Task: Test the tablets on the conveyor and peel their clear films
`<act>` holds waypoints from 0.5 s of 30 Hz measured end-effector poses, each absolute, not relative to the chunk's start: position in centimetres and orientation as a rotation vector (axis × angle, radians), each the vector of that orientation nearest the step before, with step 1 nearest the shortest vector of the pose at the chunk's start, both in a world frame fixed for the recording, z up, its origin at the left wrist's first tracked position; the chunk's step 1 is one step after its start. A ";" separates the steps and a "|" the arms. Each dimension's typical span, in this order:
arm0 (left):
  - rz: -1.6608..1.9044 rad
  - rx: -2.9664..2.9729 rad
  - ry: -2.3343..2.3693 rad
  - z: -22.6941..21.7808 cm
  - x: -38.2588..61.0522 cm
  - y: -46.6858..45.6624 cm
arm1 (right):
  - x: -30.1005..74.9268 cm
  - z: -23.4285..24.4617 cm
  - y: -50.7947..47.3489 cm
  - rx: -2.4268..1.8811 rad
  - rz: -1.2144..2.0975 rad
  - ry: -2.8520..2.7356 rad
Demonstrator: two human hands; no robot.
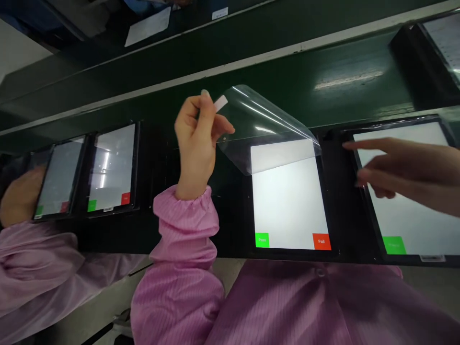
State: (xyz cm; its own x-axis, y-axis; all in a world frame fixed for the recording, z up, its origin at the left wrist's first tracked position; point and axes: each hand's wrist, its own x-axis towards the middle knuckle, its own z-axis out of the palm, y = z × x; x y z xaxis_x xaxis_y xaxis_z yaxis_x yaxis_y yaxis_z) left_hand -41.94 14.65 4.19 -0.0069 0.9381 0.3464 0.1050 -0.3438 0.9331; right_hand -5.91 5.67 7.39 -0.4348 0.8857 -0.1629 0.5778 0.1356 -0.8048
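Observation:
My left hand (196, 143) is raised above the bench and pinches the small white tab (220, 103) of a clear protective film (266, 129). The film curls up off the top of the centre tablet (287, 201), its far edge still lying on the white screen. That screen shows a green Pass button (262, 239) and a red Fail button (321, 241). My right hand (398, 170) reaches in from the right with the index finger stretched out over the top left of the right tablet (413, 215), the other fingers loosely bent, holding nothing.
Two more lit tablets (111, 167) (59, 177) stand in the dark holder at the left. Another person's hand (17, 196) in a pink sleeve rests by them. A green conveyor belt (323, 72) runs behind, with a dark device (424, 62) at top right.

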 end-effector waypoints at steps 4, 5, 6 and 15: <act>1.537 1.709 1.163 6.8 -42.2 10.4 | -8.2 6.7 9.1 -1.456 1.622 -1.740; 1.511 1.734 1.197 7.1 -42.4 9.2 | -8.5 6.5 9.5 -1.474 1.657 -1.687; 1.470 1.747 1.215 7.3 -42.6 7.9 | -8.7 6.3 9.8 -1.480 1.691 -1.658; 0.856 2.191 0.755 3.6 -44.6 -0.1 | -11.2 5.4 11.3 -1.384 1.354 -2.100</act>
